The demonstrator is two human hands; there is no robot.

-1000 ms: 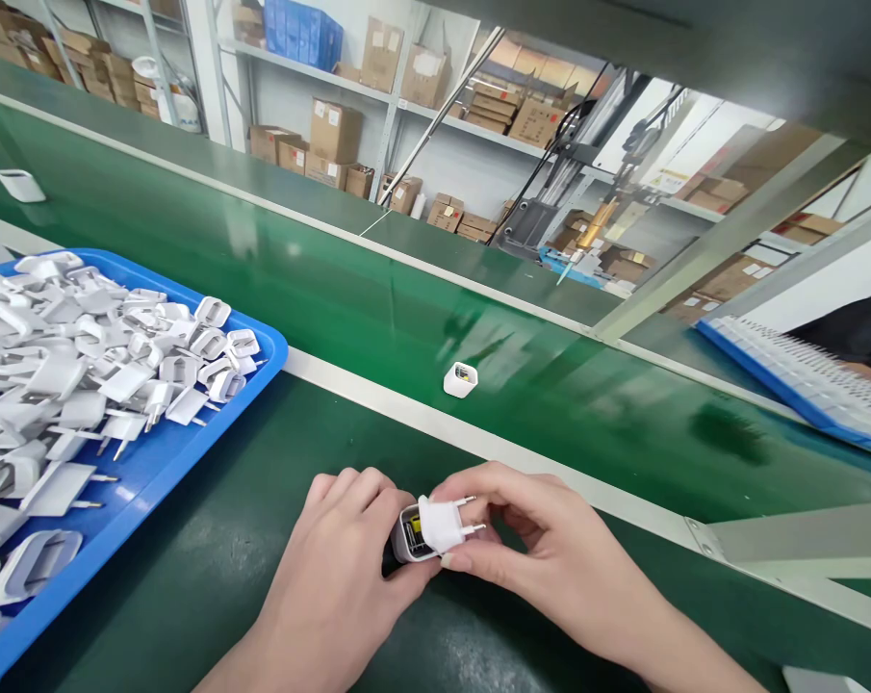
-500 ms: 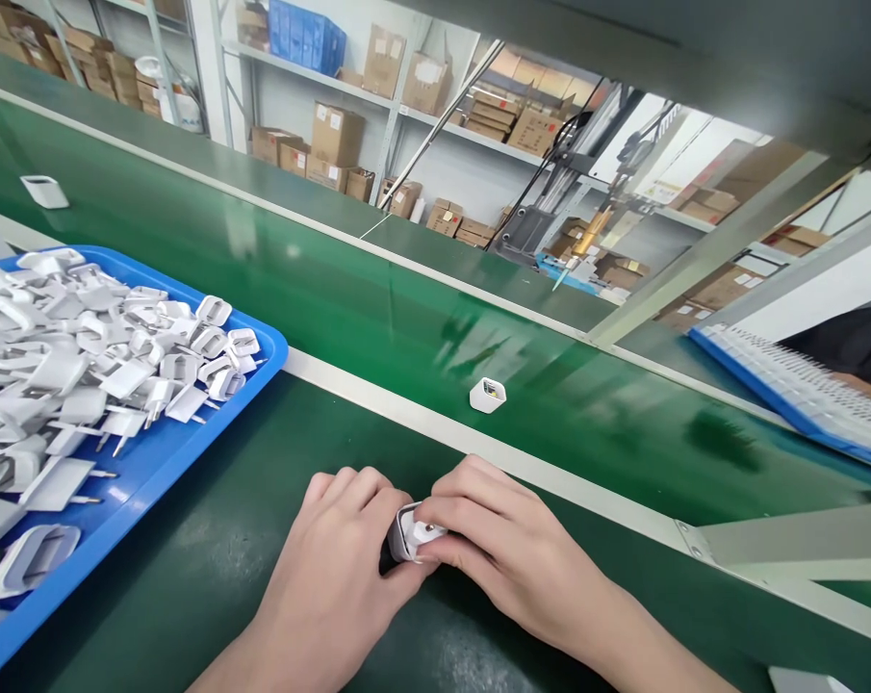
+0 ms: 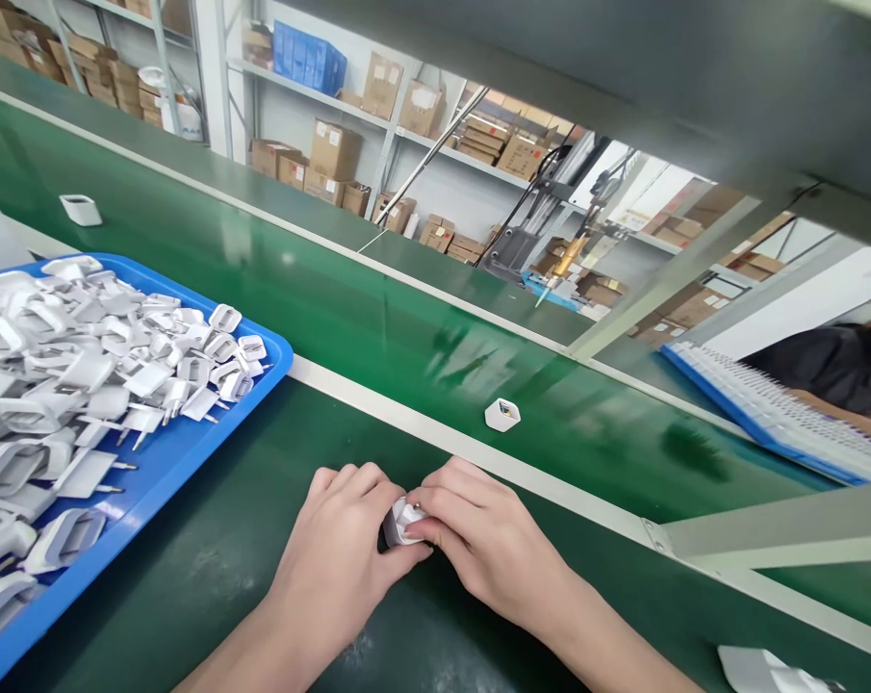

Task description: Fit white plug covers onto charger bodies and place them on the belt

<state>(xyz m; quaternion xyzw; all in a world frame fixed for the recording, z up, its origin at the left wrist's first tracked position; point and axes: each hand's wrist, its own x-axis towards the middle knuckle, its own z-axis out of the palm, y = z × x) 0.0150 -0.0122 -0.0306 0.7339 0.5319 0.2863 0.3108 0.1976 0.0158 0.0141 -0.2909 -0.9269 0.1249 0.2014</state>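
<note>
Left hand [image 3: 345, 544] clamped round the white housing [image 3: 393, 526], thumb along its near side; right hand [image 3: 489, 527] pinching the plug cap [image 3: 408, 517] at the housing's mouth, thumb and forefinger pressed to it. Both parts sit between the hands, low over the dark green counter [image 3: 262, 462]; whether the housing touches down, I can't tell. My reckoning on handling: light, stiff, hard plastic by the look, smooth enough to skid in a loose pinch, the pin [image 3: 418, 505] likeliest to suffer if forced. I'd take the housing by its side walls and the cap by its edges. Looks: plain white, rounded corners, one pin end showing by the right fingers, the rest hidden from me. Farther out, left, a blue tray [image 3: 153, 486] heaped with white plug pieces [image 3: 85, 472]; past the pale rail [image 3: 377, 402], an open housing [image 3: 502, 415] on the glossy green strip [image 3: 406, 346], yellow inside
</note>
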